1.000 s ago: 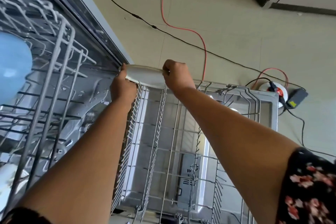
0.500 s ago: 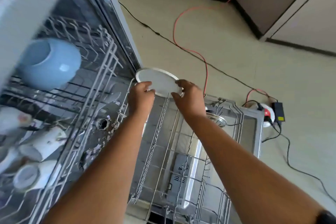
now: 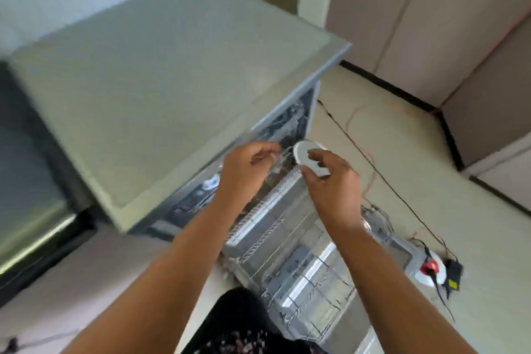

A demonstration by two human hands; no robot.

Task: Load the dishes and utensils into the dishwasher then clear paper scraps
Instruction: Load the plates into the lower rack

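A grey counter (image 3: 172,80) is seen over the open dishwasher (image 3: 290,121). A plate (image 3: 301,149) is pinched by the right hand (image 3: 333,181) above the rack's (image 3: 287,227) far end; the left hand's (image 3: 244,169) hold cannot be told. Loading is judged ongoing; the plate must be slotted upright into the rack

Beige floor (image 3: 474,210), tan cabinets (image 3: 373,8), grey countertop (image 3: 172,80)
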